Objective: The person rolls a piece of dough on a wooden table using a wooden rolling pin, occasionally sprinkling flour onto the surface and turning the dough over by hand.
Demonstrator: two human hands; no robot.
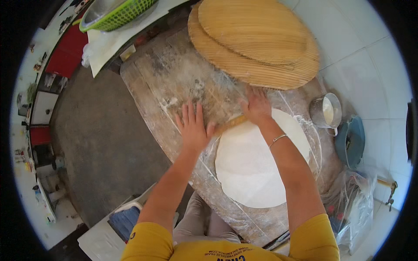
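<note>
A thin round sheet of white dough (pixel 252 161) lies on a floured round wooden board (pixel 174 82). A thin wooden rolling pin (pixel 230 123) rests across the dough's far edge. My left hand (pixel 193 126) lies flat with fingers spread on the pin's left end. My right hand (pixel 257 106) presses palm-down on the pin's right part, a bracelet on its wrist. Both forearms reach in from the lower edge, in yellow sleeves.
Two stacked round woven boards (pixel 257 43) lie at the far side. A metal cup of flour (pixel 325 111) and a blue-grey lid (pixel 350 141) sit at the right, a clear plastic bag (pixel 348 209) below them. A green basket (pixel 117 15) stands top left.
</note>
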